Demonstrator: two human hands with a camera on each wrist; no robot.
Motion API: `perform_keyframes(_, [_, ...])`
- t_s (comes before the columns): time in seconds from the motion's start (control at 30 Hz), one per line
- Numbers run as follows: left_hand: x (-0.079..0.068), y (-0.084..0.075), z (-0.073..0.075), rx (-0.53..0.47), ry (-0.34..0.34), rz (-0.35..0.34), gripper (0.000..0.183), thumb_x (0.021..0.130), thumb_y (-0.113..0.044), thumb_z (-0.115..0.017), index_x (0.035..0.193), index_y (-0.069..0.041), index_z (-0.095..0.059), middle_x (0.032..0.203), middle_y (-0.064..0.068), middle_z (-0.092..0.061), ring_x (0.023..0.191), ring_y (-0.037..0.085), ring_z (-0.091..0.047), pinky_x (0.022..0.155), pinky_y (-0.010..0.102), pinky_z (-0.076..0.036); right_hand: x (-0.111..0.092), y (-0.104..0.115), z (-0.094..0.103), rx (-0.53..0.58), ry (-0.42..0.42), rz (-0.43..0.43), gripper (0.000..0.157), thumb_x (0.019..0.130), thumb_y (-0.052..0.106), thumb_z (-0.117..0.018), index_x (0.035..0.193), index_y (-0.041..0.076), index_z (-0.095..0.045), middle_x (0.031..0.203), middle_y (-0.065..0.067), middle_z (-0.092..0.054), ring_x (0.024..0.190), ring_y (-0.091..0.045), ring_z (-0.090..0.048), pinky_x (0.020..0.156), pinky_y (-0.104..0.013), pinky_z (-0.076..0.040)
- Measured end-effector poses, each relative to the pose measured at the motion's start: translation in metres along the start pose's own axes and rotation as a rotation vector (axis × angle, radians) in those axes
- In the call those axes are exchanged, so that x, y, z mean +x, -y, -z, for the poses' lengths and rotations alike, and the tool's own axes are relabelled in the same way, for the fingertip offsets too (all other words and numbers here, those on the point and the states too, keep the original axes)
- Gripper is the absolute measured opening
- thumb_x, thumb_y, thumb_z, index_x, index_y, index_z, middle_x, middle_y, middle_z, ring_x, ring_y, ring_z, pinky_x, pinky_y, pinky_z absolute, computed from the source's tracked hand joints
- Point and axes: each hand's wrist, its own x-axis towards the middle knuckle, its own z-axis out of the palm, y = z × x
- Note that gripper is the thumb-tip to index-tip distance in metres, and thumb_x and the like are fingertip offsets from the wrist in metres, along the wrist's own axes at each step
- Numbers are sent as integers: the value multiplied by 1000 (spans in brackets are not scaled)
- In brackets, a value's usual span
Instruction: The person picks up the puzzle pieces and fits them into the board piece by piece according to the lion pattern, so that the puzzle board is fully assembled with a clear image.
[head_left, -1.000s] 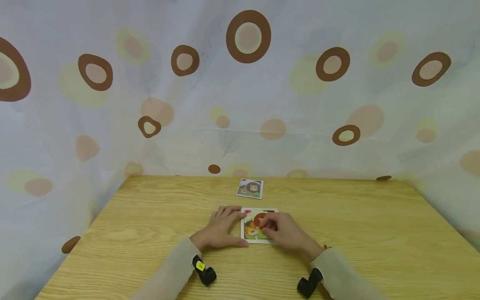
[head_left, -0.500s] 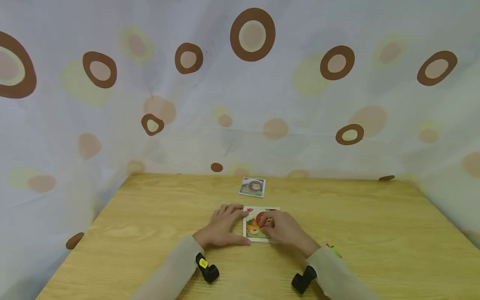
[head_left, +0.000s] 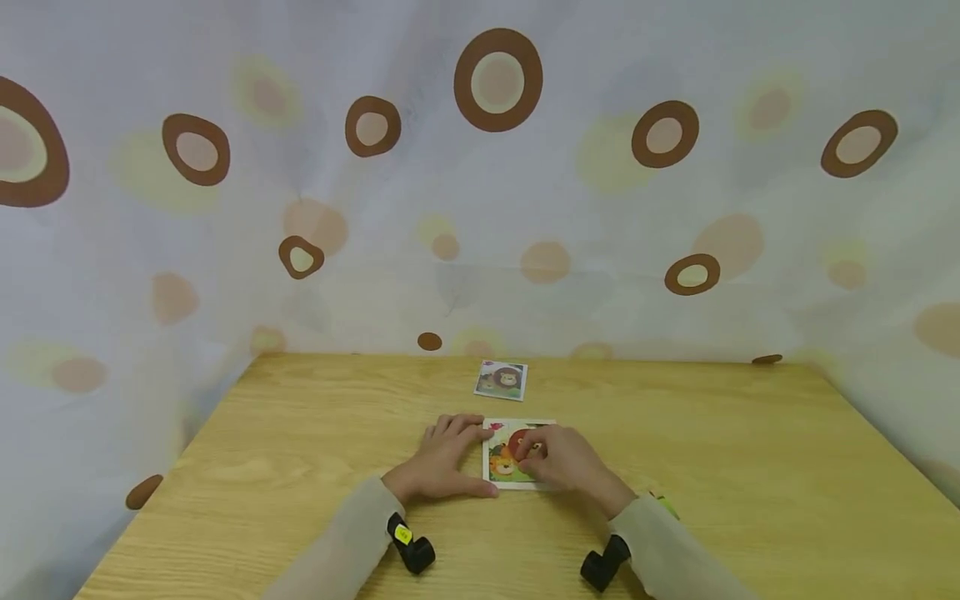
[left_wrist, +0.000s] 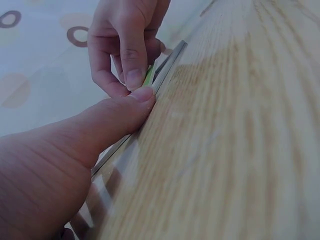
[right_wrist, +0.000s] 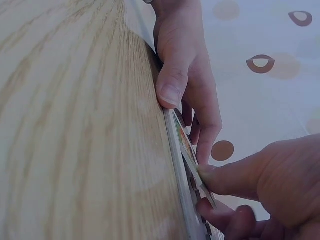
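A square jigsaw puzzle in a white-rimmed tray [head_left: 517, 486] lies on the table, with a lion and a smaller orange animal in its picture. My left hand [head_left: 441, 467] rests along the tray's left side, thumb at the near corner and fingers spread toward the far one. Over the right part of the puzzle, my right hand [head_left: 576, 463] pinches a puzzle piece [right_wrist: 192, 163] between thumb and fingers. In the right wrist view this piece is tilted, one end raised above the tray. Its green edge [left_wrist: 149, 76] shows in the left wrist view. My right fingers hide part of the picture.
A small card [head_left: 501, 381] with a lion picture lies behind the tray. Beside my right sleeve is a green and red piece [head_left: 663, 505], partly covered. The wooden table [head_left: 315, 417] ends at a patterned cloth [head_left: 480, 200] at the back.
The right hand shifts slightly, and the pale gap in the lower picture is no longer visible. More of the green and red piece shows beside the right sleeve. The left hand stays at the tray.
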Motion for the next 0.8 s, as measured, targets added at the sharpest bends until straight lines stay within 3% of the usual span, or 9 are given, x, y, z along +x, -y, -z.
perform_keyframes(0.37, [1,0,-5,13,4,5,79,77,-57,-73,141,-19,-46,152,6,-31,131,28,-29,101,50,-25,-3,-2,3,-1,0,37,3,80,9,-74,81,9,-71,70,2,-63,55,-7,-44,50,-22,-35])
perform_keyframes(0.8, [-2,-3,0,-11,15,-2,77,78,-52,-74,141,-17,-46,151,8,-31,131,30,-28,100,51,-24,1,5,-2,-27,8,-80,10,78,9,-77,75,14,-69,72,2,-60,60,-12,-45,54,-24,-35])
